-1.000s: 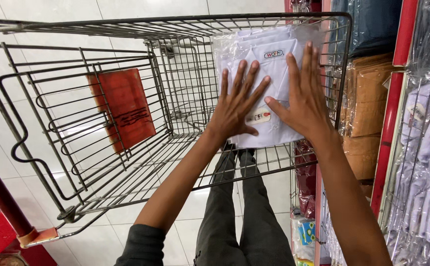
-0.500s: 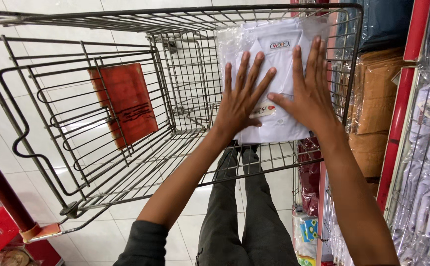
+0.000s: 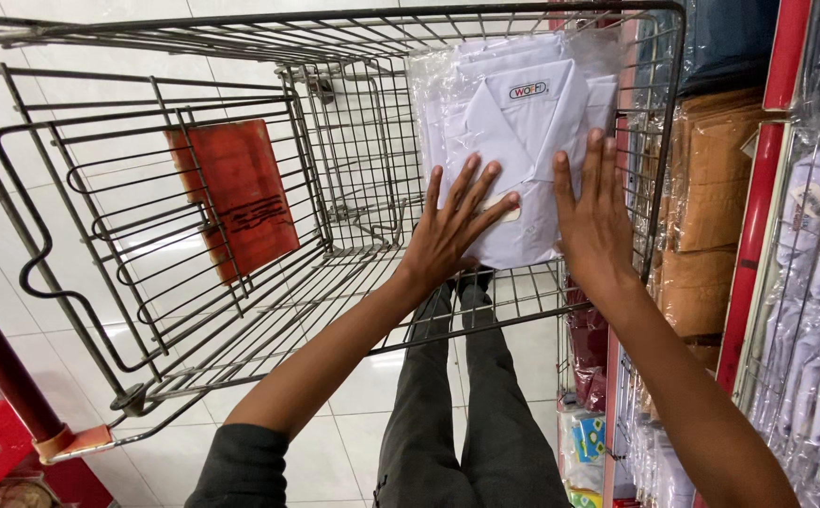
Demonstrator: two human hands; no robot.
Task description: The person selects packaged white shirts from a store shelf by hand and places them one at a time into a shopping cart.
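— Nearest me, what do you see?
— My left hand (image 3: 452, 230) and right hand (image 3: 593, 221), both open, fingers spread, palms pressed flat on the packed white shirt (image 3: 523, 132).
— Where does that shirt lie?
— Inside the wire cart (image 3: 354, 179), against its right side. I see an orange flap (image 3: 236, 198) on the left, and beyond the cart, shelves of folded brown garments (image 3: 711, 207).
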